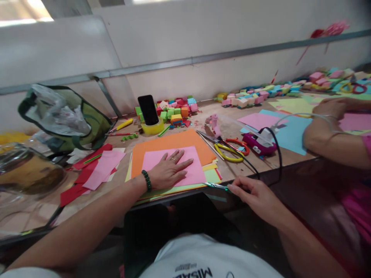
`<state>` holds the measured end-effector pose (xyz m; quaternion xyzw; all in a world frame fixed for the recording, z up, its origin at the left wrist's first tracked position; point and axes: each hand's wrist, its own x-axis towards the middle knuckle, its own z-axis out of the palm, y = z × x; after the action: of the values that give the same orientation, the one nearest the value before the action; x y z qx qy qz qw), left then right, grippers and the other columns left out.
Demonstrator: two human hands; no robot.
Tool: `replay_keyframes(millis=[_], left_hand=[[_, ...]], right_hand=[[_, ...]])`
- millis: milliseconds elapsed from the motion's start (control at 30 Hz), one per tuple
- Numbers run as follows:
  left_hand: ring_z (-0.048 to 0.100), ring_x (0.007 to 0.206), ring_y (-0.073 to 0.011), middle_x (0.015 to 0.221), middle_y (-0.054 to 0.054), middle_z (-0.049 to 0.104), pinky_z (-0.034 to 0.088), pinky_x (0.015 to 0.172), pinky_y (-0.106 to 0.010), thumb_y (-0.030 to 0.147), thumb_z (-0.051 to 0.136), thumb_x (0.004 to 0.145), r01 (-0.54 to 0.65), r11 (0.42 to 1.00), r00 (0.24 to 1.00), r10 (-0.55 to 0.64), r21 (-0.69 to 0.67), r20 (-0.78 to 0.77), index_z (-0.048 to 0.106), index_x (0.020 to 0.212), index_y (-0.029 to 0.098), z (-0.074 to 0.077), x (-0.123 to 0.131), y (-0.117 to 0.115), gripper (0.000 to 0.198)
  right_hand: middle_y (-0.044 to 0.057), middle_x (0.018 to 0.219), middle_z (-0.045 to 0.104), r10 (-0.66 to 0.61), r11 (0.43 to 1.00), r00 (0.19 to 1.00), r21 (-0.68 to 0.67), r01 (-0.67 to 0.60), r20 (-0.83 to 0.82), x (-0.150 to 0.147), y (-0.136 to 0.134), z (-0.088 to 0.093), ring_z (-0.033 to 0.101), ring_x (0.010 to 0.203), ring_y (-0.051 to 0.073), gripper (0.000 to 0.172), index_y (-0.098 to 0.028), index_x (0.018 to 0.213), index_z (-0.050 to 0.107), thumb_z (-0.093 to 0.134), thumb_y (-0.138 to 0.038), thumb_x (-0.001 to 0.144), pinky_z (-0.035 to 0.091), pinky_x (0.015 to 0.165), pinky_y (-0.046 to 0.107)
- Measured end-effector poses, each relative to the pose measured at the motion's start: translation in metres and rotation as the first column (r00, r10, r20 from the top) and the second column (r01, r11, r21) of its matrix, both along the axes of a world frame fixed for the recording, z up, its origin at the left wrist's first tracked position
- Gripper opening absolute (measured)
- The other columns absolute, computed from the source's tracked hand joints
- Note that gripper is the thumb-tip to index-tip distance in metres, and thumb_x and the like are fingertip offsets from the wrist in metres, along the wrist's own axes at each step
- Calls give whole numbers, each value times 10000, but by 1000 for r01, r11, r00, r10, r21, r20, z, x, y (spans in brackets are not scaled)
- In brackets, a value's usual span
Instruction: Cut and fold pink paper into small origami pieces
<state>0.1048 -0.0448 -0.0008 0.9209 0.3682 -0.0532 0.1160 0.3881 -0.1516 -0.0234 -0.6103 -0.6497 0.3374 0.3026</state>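
Note:
My left hand lies flat with fingers spread on a pink paper sheet. That sheet tops a stack with an orange sheet and yellow and green ones beneath. My right hand is closed at the table's front edge, pinching a thin green shiny stick or strip whose tip points left toward the stack. A green bead bracelet sits on my left wrist.
Scissors with yellow and red handles and a magenta glue gun with a black cord lie right of the stack. A phone stands in a tape roll. Coloured paper cubes line the back. Another person's arm rests at right. A green bag sits left.

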Motion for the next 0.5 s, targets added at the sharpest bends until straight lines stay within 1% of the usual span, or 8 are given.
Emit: replay_keyframes(millis=[200, 333, 500], left_hand=[[21, 1447, -316, 1585, -58, -21, 94, 1102, -617, 493, 191, 974, 0, 1000, 1000, 0, 6, 8, 162, 1482, 369, -1, 0, 0, 524], [18, 1448, -306, 1585, -65, -8, 99, 1105, -608, 494, 193, 974, 3, 1000, 1000, -3, 3, 11, 164, 1482, 368, -2, 0, 1, 524], [16, 1447, -308, 1584, -71, -14, 108, 1101, -609, 479, 197, 977, 1, 1000, 1000, -1, 4, 18, 159, 1481, 374, -2, 0, 1, 516]], right_hand=[[-14, 615, 513, 6, 1000, 1000, 30, -6, -6, -6, -1, -4, 445, 591, 132, 338, -190, 667, 558, 506, -479, 836, 348, 525, 241], [-19, 615, 500, 12, 1000, 1000, 15, -12, -6, -12, -1, -4, 434, 590, 129, 328, -190, 669, 551, 508, -468, 838, 337, 517, 242], [-32, 613, 460, 44, 999, 999, 16, -44, -14, -24, -1, -7, 387, 575, 119, 334, -196, 666, 515, 485, -467, 858, 315, 517, 244]])
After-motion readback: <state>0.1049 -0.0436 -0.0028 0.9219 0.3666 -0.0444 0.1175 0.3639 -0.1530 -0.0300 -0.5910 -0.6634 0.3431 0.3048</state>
